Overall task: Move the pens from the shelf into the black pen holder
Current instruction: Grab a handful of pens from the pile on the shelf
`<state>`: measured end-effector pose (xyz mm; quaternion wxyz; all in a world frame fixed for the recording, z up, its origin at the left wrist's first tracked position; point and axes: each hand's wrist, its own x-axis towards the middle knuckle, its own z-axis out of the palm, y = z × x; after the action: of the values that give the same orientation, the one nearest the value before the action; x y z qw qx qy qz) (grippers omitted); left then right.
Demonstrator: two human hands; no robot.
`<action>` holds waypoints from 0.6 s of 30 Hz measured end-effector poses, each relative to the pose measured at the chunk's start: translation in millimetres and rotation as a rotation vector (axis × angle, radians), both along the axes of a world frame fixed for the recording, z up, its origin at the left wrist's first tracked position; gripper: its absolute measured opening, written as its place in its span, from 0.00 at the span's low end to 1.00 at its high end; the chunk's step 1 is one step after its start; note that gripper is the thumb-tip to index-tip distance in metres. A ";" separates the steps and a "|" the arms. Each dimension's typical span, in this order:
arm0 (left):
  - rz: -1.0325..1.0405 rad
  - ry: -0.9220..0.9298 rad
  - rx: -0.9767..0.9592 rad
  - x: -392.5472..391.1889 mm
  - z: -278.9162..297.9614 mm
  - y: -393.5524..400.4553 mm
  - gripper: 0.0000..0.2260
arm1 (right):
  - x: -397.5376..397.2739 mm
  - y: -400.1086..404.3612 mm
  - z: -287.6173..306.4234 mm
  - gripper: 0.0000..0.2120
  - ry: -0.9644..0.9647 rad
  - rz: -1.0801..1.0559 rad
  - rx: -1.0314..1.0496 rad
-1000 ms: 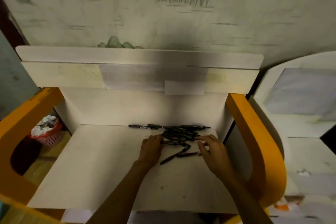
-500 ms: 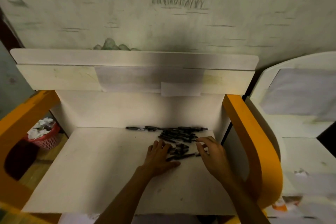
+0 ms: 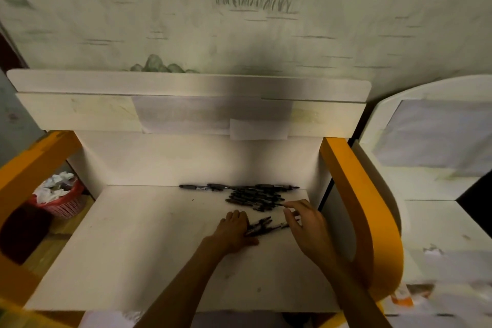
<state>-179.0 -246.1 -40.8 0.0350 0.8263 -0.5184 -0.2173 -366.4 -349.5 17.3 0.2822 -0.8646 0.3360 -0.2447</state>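
Left hand [image 3: 234,231] is lying palm-down on the shelf [image 3: 149,242], fingers fairly straight, pressing against or gathering the near ends of a small cluster of pens [image 3: 262,226]; whether any finger is curling round a barrel cannot be told from here. Right hand [image 3: 306,224] is hovering just beside the same cluster at its far end, fingers loosely bent and spread, index reaching toward the main pile [image 3: 255,198]; it appears to be holding nothing, though a fingertip may be touching a pen. The pens are lying flat on the white shelf surface, toward the back right, the main pile resting near the rear wall with a row along the wall itself. Count: the near cluster looks like three or four, the pile perhaps a dozen or more; overlap and dim light are preventing an exact tally. Judging by look, these are light, stiff plastic barrels, smooth and prone to rolling, not fragile; gathering several parallel and pinching them mid-barrel seems the sound hold, since end grips would let them fan out. The black pen holder is not showing anywhere in view. Off to the left, below the shelf, a red basket [image 3: 62,204] of crumpled paper is sitting on the floor.
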 end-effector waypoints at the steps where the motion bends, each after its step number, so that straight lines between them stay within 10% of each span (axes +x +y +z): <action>1: -0.011 0.014 0.033 2.3 2.5 -0.1 0.30 | -1.4 -0.4 0.5 0.12 -0.003 0.000 -0.003; 18: 0.105 0.094 -0.255 -40.1 25.7 -17.2 0.22 | -4.6 -1.0 -3.1 0.11 0.004 -0.007 -0.021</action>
<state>-219.1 -263.3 -15.1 0.1751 0.8300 -0.4957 -0.1863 -371.0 -350.5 14.3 0.2714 -0.8670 0.3369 -0.2473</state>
